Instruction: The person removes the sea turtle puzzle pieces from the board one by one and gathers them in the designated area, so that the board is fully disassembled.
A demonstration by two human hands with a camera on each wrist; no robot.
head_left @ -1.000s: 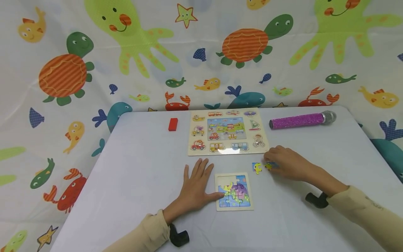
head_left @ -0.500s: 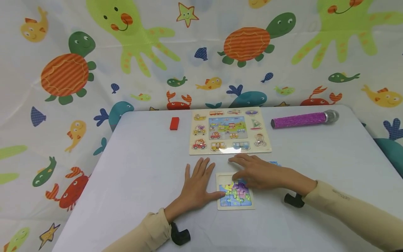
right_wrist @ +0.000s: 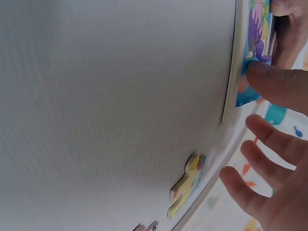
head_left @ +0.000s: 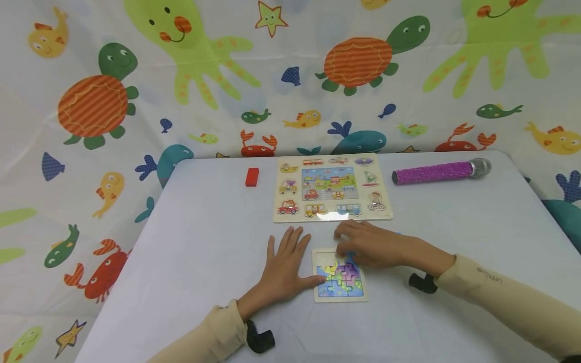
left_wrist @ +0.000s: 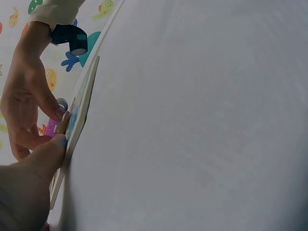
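Observation:
A small square jigsaw puzzle (head_left: 341,299) in a wooden frame lies on the table, mostly filled with sea-coloured pieces. My left hand (head_left: 285,271) lies flat with fingers spread, its thumb resting on the frame's left side. Over the puzzle's upper right is my right hand (head_left: 379,246). Its thumb and index finger pinch a puzzle piece (left_wrist: 61,124), seen edge-on in the left wrist view; its other fingers are loosely spread. A loose yellow and blue piece (right_wrist: 187,185) lies on the cloth under the right hand, with part of another piece (right_wrist: 146,227) beyond it.
Behind the hands lies a larger vehicle puzzle board (head_left: 333,214). A red block (head_left: 251,177) sits to its left and a purple toy microphone (head_left: 438,173) to its right. A curtain with sea animals (head_left: 218,75) hangs behind the white table (head_left: 199,227).
My right hand has moved left from the loose pieces to the top of the small puzzle, then stayed there with a slight shift. My left hand has kept its place.

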